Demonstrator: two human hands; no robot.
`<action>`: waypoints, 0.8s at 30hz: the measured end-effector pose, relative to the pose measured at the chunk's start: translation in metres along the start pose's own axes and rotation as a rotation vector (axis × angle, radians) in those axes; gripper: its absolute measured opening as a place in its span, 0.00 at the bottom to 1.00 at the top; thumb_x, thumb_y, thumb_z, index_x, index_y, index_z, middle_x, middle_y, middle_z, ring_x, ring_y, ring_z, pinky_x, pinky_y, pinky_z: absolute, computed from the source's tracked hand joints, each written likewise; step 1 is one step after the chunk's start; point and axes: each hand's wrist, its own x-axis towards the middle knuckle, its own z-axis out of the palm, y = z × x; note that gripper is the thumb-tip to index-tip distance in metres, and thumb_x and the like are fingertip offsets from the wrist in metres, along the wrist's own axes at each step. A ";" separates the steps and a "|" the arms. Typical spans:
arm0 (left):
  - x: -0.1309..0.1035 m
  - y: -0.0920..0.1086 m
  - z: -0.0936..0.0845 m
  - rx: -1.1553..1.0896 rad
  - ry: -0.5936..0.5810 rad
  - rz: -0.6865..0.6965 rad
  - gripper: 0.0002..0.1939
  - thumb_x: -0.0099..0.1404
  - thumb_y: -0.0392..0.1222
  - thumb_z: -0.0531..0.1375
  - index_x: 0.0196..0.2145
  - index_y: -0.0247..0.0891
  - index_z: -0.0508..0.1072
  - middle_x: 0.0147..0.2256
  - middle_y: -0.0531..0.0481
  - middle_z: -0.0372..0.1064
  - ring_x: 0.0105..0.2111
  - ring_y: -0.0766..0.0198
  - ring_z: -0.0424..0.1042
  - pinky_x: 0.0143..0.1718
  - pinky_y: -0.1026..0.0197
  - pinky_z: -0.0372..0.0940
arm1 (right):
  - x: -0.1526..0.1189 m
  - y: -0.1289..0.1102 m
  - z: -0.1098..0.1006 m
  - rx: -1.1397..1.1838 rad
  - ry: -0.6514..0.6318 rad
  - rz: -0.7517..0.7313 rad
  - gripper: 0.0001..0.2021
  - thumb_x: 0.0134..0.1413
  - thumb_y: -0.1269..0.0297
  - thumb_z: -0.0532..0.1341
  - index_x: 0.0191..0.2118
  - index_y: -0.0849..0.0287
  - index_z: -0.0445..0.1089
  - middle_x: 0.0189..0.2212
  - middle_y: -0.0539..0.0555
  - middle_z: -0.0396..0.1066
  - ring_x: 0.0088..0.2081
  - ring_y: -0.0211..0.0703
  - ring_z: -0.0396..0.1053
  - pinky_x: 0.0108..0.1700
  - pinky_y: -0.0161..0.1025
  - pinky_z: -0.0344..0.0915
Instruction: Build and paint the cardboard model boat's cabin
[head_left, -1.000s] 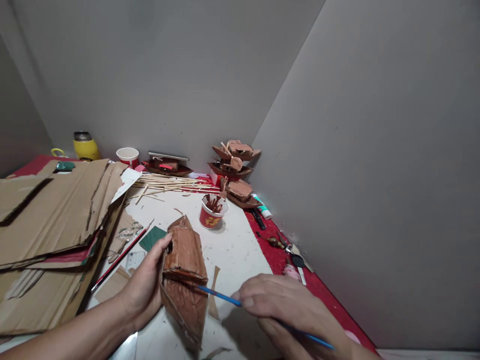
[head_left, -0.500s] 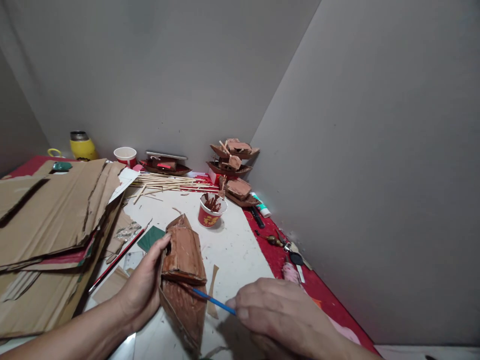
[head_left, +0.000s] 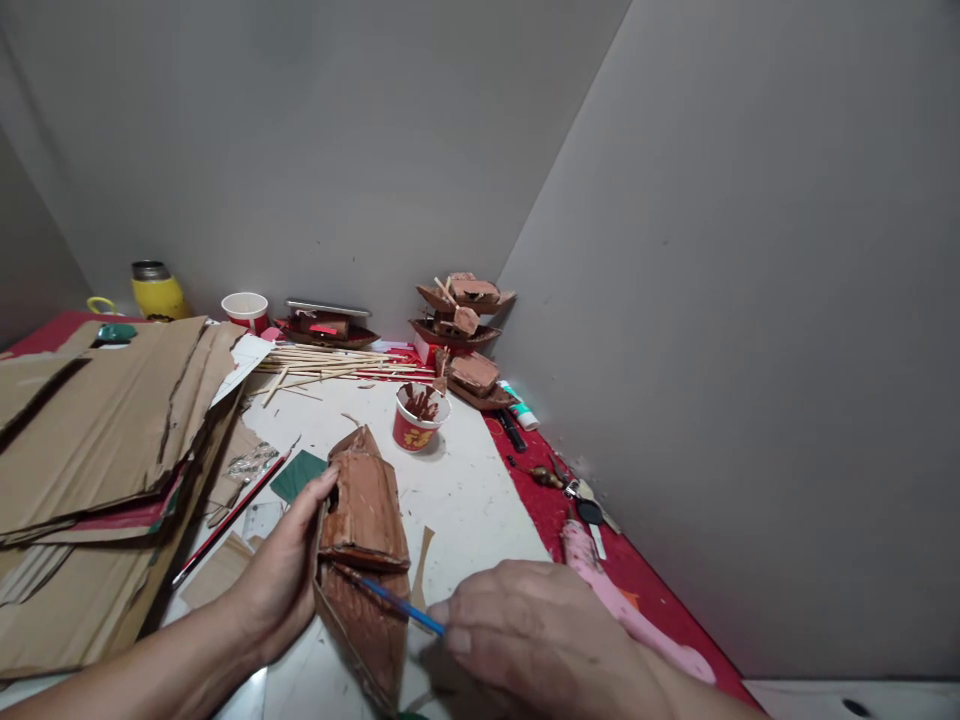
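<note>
A brown-painted cardboard boat (head_left: 365,505) with a raised cabin is gripped along its left side by my left hand (head_left: 289,565), the thumb on the cabin's upper left edge. Closed around a blue paintbrush (head_left: 409,608), my right hand (head_left: 525,625) is at the boat's lower right. The brush tip touches the deck just below the cabin. Beyond the boat stands a red and white paper cup (head_left: 417,425) with brown paint inside.
Stacked cardboard (head_left: 97,430) covers the left side. Thin wooden sticks (head_left: 330,365) lie at the back. More brown boats (head_left: 474,375) stand near the wall corner. A red pencil (head_left: 232,515), pink tool (head_left: 622,600) and keys (head_left: 589,510) lie around.
The right hand and brush have shifted slightly left, with the brush tip now farther left across the deck. The whole view has shifted a little.
</note>
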 end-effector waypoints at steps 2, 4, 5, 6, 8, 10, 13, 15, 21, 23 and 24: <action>0.000 0.000 0.000 0.000 0.002 -0.003 0.19 0.65 0.46 0.57 0.51 0.35 0.72 0.37 0.46 0.79 0.39 0.54 0.77 0.43 0.56 0.69 | 0.001 0.000 0.000 -0.013 0.003 0.021 0.11 0.66 0.71 0.51 0.49 0.69 0.64 0.34 0.64 0.78 0.40 0.44 0.76 0.41 0.38 0.73; 0.001 0.001 0.001 -0.001 0.006 0.004 0.19 0.65 0.46 0.58 0.51 0.35 0.73 0.37 0.47 0.79 0.39 0.54 0.77 0.43 0.57 0.69 | 0.001 -0.001 -0.001 -0.006 -0.015 0.056 0.10 0.66 0.72 0.51 0.49 0.69 0.65 0.32 0.62 0.78 0.39 0.43 0.76 0.40 0.38 0.73; 0.001 0.001 0.001 -0.003 0.009 0.011 0.19 0.65 0.45 0.58 0.51 0.36 0.73 0.37 0.47 0.79 0.39 0.55 0.77 0.43 0.57 0.69 | 0.001 0.000 0.000 -0.001 -0.017 0.057 0.10 0.66 0.72 0.51 0.48 0.69 0.65 0.32 0.62 0.78 0.40 0.42 0.76 0.41 0.37 0.73; 0.001 0.001 0.001 -0.002 0.016 0.017 0.19 0.64 0.45 0.58 0.50 0.36 0.73 0.37 0.47 0.79 0.39 0.55 0.78 0.43 0.58 0.69 | 0.001 0.000 0.000 0.001 -0.018 0.048 0.10 0.66 0.72 0.51 0.48 0.68 0.65 0.33 0.62 0.78 0.40 0.42 0.76 0.41 0.37 0.72; 0.001 0.000 0.000 0.002 0.033 0.017 0.18 0.64 0.45 0.59 0.49 0.36 0.74 0.36 0.47 0.79 0.37 0.55 0.78 0.42 0.58 0.70 | 0.000 0.001 0.003 -0.009 -0.002 0.014 0.09 0.66 0.71 0.52 0.48 0.67 0.65 0.36 0.62 0.78 0.42 0.42 0.76 0.43 0.36 0.72; 0.001 0.000 0.000 0.008 0.046 0.005 0.18 0.64 0.45 0.59 0.49 0.35 0.74 0.35 0.47 0.79 0.36 0.55 0.78 0.40 0.57 0.70 | 0.000 0.001 0.005 -0.034 0.010 -0.007 0.10 0.65 0.70 0.52 0.48 0.67 0.65 0.37 0.62 0.78 0.42 0.42 0.76 0.43 0.37 0.72; 0.002 0.000 -0.002 0.008 0.052 -0.017 0.18 0.64 0.46 0.59 0.48 0.35 0.74 0.33 0.47 0.79 0.34 0.55 0.78 0.39 0.57 0.71 | 0.001 -0.001 0.003 -0.060 -0.043 0.052 0.08 0.63 0.71 0.53 0.45 0.66 0.66 0.34 0.60 0.78 0.39 0.42 0.76 0.41 0.36 0.72; 0.002 0.000 -0.002 0.001 0.056 -0.022 0.17 0.65 0.46 0.58 0.48 0.35 0.74 0.33 0.47 0.79 0.34 0.55 0.78 0.38 0.57 0.71 | 0.001 -0.003 -0.001 -0.052 -0.065 0.097 0.08 0.62 0.73 0.53 0.44 0.65 0.67 0.32 0.60 0.77 0.38 0.41 0.76 0.40 0.36 0.72; 0.004 0.002 -0.003 -0.007 0.071 -0.021 0.18 0.64 0.46 0.59 0.48 0.36 0.74 0.32 0.47 0.79 0.34 0.55 0.79 0.38 0.57 0.71 | -0.004 -0.002 -0.002 -0.098 0.095 0.019 0.10 0.66 0.69 0.51 0.48 0.63 0.65 0.31 0.58 0.79 0.36 0.39 0.77 0.39 0.33 0.72; 0.004 0.002 -0.004 -0.002 0.078 -0.034 0.18 0.63 0.47 0.59 0.47 0.35 0.74 0.32 0.47 0.79 0.33 0.55 0.79 0.38 0.57 0.71 | -0.003 -0.002 -0.003 -0.106 0.069 0.011 0.10 0.65 0.68 0.51 0.49 0.63 0.65 0.34 0.60 0.79 0.38 0.41 0.77 0.39 0.34 0.72; 0.004 0.002 -0.004 -0.001 0.082 -0.040 0.18 0.63 0.47 0.59 0.47 0.35 0.74 0.32 0.47 0.79 0.33 0.55 0.79 0.38 0.56 0.71 | -0.002 -0.003 -0.005 -0.103 0.031 0.029 0.11 0.65 0.69 0.52 0.49 0.64 0.65 0.36 0.61 0.79 0.39 0.42 0.77 0.39 0.35 0.73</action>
